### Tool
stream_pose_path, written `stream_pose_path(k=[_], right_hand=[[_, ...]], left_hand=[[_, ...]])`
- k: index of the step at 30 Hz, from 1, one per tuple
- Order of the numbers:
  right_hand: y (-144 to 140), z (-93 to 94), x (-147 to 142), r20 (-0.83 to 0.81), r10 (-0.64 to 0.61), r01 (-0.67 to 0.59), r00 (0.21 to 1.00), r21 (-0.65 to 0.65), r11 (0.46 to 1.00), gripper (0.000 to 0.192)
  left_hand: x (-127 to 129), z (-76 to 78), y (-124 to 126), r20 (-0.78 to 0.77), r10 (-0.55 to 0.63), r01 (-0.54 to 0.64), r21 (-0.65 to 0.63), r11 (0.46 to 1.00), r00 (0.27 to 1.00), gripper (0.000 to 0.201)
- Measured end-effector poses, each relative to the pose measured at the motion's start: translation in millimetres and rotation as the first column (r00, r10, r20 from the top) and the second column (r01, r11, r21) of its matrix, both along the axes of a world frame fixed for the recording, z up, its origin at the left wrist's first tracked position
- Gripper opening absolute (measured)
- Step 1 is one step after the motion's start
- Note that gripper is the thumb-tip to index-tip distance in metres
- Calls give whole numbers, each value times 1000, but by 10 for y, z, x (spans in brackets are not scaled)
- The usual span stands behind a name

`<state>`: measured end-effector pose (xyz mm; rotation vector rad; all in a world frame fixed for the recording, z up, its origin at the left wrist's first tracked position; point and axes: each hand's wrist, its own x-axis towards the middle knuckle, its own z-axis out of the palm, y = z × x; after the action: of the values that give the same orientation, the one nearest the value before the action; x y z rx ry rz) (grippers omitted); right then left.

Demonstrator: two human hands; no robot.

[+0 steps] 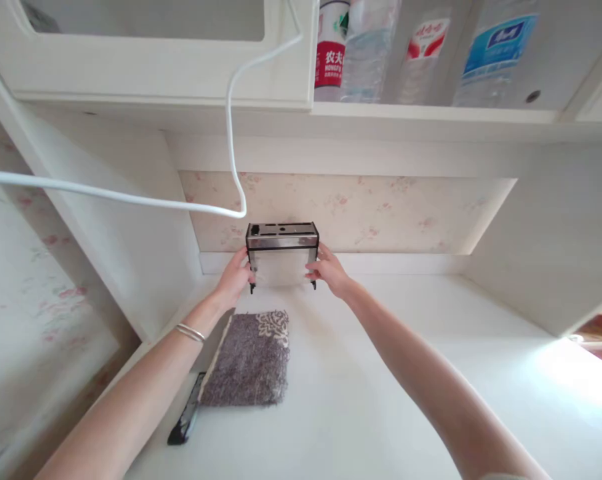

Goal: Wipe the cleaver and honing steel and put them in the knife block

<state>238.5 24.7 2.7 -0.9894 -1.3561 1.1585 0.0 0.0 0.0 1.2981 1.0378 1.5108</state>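
A silver box-shaped appliance (pixel 283 241) with black edges and slots along its top stands at the back of the white counter, near the wall. I cannot make out its exact kind. My left hand (pixel 235 279) is closed around its left side. On the opposite side, my right hand (pixel 329 268) grips its right edge, fingers reaching onto the front. Closer to me, left of the middle, a folded purple-grey cloth (pixel 248 363) with a pale pattern lies flat. A long narrow object with a black end (pixel 181 430) pokes out from beside the cloth's left edge.
Overhead, a shelf (pixel 431 115) holds several plastic bottles, among them one with a red label (pixel 329 63). A white cable (pixel 229 100) hangs across the upper left, in front of the cabinet door (pixel 155 73). White side panels (pixel 541 227) bound the counter (pixel 361 400).
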Motion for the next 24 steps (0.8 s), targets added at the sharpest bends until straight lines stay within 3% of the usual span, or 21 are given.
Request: stream_pose_path(k=[6,12,18,24], right_hand=[[-231,32,722,10,-123,123,992,-26,992,65],[-285,-102,1183,56,-220,223,974,-74,972,65],[-178,-314,1290,33,-227,229,973,-86,970,70],[125,-432,1237,35,-218,220,975,-91,971,72]], left_hand=[[662,-39,16,-6,-137,137,-3,991,991,79],[1148,-223,78,-27,-151,148,-71,986,988,75],[1296,-428,252,-64,-129,125,-68,990,990,76],[1263,-481,490,-91,-114,108,-67,992,989,79]])
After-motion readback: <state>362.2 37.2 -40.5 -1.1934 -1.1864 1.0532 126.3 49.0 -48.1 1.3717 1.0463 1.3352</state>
